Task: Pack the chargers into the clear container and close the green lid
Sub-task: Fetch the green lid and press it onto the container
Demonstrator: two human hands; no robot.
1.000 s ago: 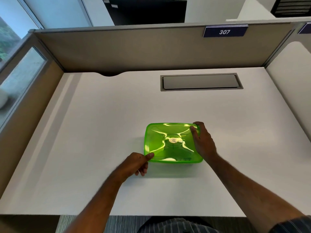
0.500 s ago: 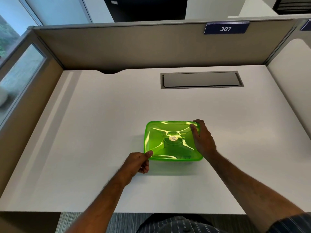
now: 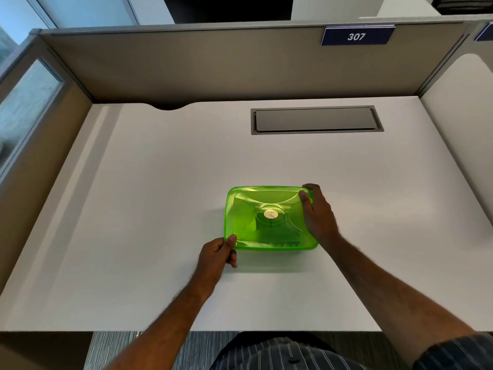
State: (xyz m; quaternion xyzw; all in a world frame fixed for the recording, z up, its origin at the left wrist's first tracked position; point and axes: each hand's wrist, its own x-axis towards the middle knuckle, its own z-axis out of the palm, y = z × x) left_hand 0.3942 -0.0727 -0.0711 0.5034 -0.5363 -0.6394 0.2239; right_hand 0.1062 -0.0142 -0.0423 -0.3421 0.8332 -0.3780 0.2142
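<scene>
A translucent green lid (image 3: 248, 209) covers the container in the middle of the white desk (image 3: 160, 182); the clear walls below it are hidden from this angle. Dark shapes show through the lid near its centre, with a small round gold spot (image 3: 271, 214) on top; I cannot tell what they are. My left hand (image 3: 217, 256) pinches the lid's near-left corner with thumb on top. My right hand (image 3: 318, 214) lies over the lid's right edge, fingers curled round the far-right corner.
A grey cable hatch (image 3: 316, 120) is set flush into the desk at the back. Beige partition walls (image 3: 213, 65) close off the back and both sides, with a "307" sign (image 3: 357, 36) on top. The desk's front edge runs just above my lap.
Both hands keep the same hold on the lid. The whole scene has shifted slightly in the frame from head movement; the box has not visibly moved on the desk.
</scene>
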